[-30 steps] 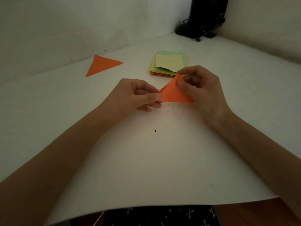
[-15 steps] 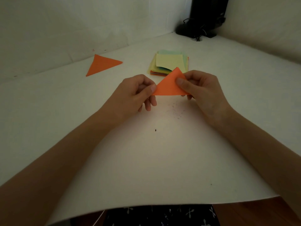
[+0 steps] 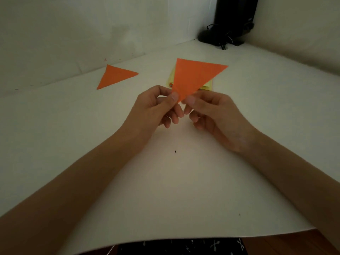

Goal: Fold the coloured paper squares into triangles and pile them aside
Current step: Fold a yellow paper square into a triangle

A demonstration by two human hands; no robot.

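Observation:
An orange folded paper triangle (image 3: 193,76) stands upright in the air above the table, its point downward. My left hand (image 3: 158,109) pinches that lower point between thumb and forefinger. My right hand (image 3: 211,115) pinches the same corner from the right side. Behind the raised triangle lies the stack of coloured paper squares (image 3: 207,85), yellow on top, mostly hidden by it. A second orange triangle (image 3: 115,76) lies flat on the table at the far left.
The work surface is a white sheet (image 3: 165,190) whose front edge curves near me. White walls close the back and right. A black stand with cables (image 3: 228,32) sits in the far corner.
The triangle has been lifted and turned from lying sideways between my hands to standing point-down. Both hands have come together at its lower corner.

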